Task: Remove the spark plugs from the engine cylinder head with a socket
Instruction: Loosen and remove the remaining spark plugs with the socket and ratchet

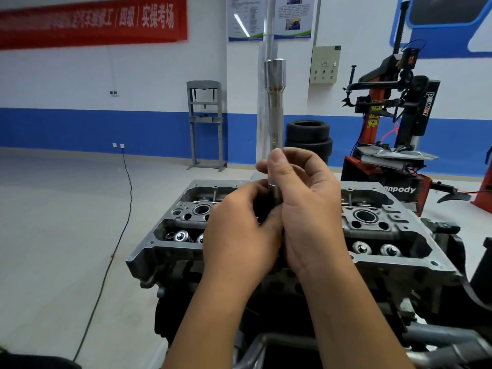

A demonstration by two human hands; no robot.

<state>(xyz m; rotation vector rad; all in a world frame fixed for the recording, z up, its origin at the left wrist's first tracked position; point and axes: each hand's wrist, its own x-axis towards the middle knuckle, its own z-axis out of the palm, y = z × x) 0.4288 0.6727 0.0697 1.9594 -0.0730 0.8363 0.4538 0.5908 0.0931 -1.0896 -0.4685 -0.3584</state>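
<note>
1. The head (386, 235) sits on a stand in front of the person, top face up, so the plug wells open upward and a tool can drop straight in.
2. Two wells show as dark round bores: one at the left (201, 209), one at the right (364, 216). The middle of the head is hidden behind the hands, so I cannot tell whether plugs are in or out there.
3. The socket (275, 102), long and narrow, stands upright above the hands, its wide end uppermost and joined to a bar (271, 22) that runs out of the top of the view. Its upright hold probably matches the line of the wells.
4. The right hand (306, 209) has its grip clamped on the socket's lower part, thumb laid along the shaft to steady it.
5. The left hand (239, 227) curls close against the right, fingers at the socket's bottom end. Its grip is hidden; whether it pinches a plug or only the tool, I cannot tell.
6. My guess: a plug is being worked out of the socket's end, or the tool is being readied for a well.
</note>
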